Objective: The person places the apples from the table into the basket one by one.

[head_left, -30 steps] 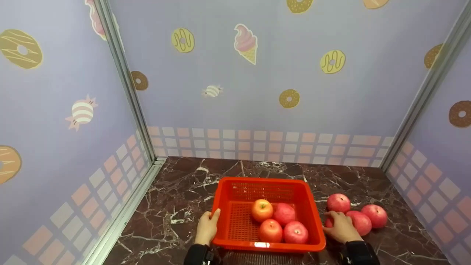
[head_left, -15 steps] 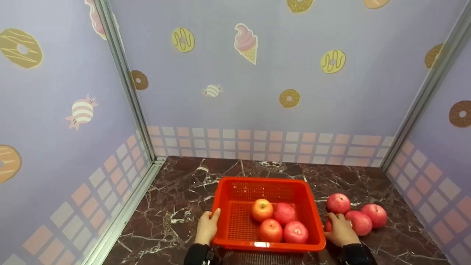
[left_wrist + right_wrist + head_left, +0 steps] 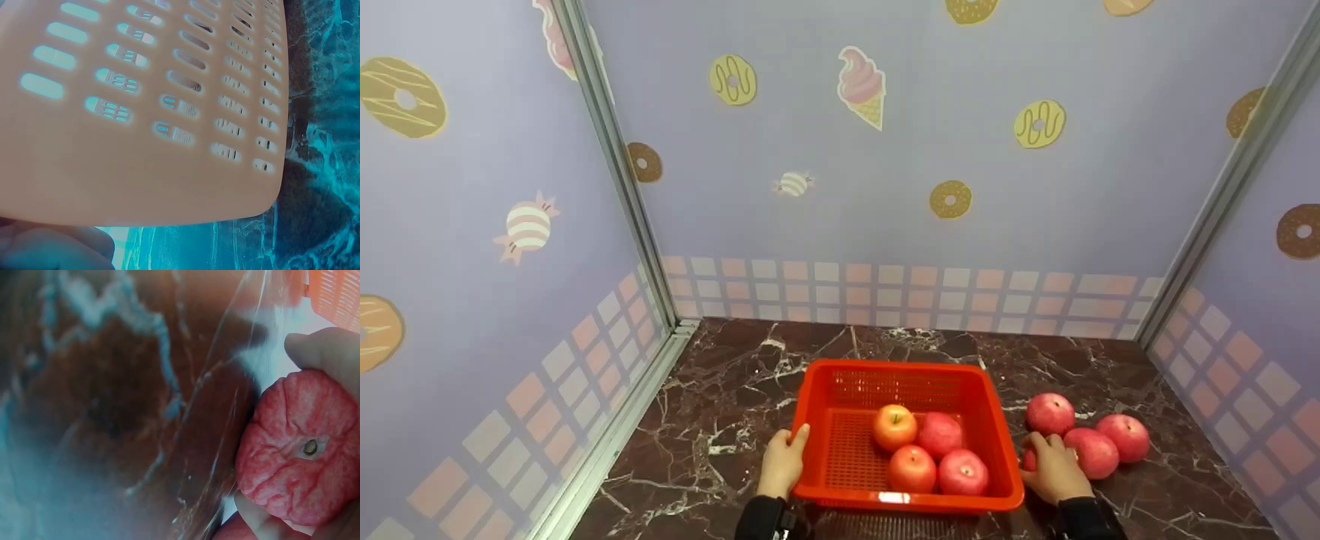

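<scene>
Gripping the left side of an open, rectangular, red plastic basket (image 3: 846, 450) with slotted walls by means of the left hand (image 3: 781, 463), thumb at the rim; unchanged in position since one second ago. Holding a round, wrinkled, red apple (image 3: 292, 444) between the thumb and fingers of the right hand (image 3: 1057, 469), just outside the basket's right wall. Since one second ago, shifted slightly at the right wrist toward the basket, exposing more of the adjacent pink-red middle apple (image 3: 1092, 454).

Resting near the right hand, undisturbed: a pink-red rear apple (image 3: 1050, 413) and a pink-red outer apple (image 3: 1123, 438). Grouped mainly in the basket's right half, as before: a yellow-orange apple (image 3: 894, 427) with stem, a deep-pink apple (image 3: 941, 435), an orange-red apple (image 3: 913, 469) and a pale-red apple (image 3: 964, 473). Supported throughout on a dark, white-veined, marble-patterned tabletop (image 3: 727, 405). Enclosed behind by a lilac printed panel (image 3: 810, 135).
</scene>
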{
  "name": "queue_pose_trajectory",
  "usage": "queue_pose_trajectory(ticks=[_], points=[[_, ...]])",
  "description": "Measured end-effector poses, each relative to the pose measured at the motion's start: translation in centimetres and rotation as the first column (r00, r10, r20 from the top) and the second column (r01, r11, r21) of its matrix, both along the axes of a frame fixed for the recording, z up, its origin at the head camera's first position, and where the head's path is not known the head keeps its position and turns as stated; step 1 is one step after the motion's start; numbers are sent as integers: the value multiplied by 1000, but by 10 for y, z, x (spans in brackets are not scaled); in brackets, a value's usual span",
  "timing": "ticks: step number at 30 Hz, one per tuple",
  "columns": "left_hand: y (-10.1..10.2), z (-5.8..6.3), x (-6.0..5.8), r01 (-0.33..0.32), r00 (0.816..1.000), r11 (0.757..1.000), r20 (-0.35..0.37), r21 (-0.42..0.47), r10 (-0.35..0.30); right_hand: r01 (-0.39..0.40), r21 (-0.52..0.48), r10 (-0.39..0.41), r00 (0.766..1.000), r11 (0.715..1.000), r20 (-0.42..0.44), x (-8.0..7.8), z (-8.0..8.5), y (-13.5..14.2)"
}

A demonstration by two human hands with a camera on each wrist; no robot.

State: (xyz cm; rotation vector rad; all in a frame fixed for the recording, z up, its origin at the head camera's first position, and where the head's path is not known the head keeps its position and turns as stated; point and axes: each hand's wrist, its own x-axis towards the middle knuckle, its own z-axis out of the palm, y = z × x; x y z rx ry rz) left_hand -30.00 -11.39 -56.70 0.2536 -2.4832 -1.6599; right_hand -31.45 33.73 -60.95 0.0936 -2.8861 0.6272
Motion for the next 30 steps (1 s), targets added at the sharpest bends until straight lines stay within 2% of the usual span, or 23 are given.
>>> queue_pose_trajectory(ticks=[10, 30], points=[[0, 0, -1, -4, 1000, 1000, 7, 3, 4, 4, 10, -5, 1000, 1000, 16, 0, 1, 0], [0, 0, -1, 0, 1000, 1000, -5, -4, 0, 14, 0, -14, 1000, 1000, -4, 1, -2, -1]])
